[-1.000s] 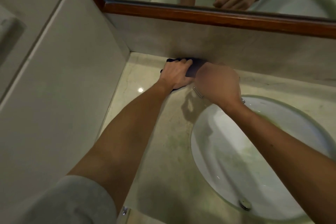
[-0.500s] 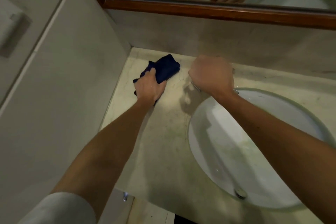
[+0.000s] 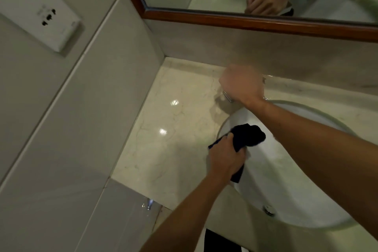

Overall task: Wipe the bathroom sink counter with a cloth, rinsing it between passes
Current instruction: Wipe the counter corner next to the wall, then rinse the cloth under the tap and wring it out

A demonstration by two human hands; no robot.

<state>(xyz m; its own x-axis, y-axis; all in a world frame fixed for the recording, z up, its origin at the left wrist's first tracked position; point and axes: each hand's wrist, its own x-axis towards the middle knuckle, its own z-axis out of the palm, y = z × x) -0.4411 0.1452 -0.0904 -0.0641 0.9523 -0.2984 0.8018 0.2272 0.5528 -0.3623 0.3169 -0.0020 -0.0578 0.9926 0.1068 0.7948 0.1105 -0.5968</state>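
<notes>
My left hand grips a dark blue cloth bunched up over the left rim of the white oval sink basin. My right hand is curled over the chrome tap at the back of the basin; most of the tap is hidden under it. The pale marble counter lies to the left of the basin and shines wet in spots.
A tiled side wall with a white socket plate bounds the counter on the left. A wood-framed mirror hangs above the backsplash. The drain sits at the basin's near side. A small chrome fitting shows below the counter's front edge.
My left hand pulled the cloth from the back corner of the counter toward me and right, to the basin's left rim. My right hand stayed on the tap.
</notes>
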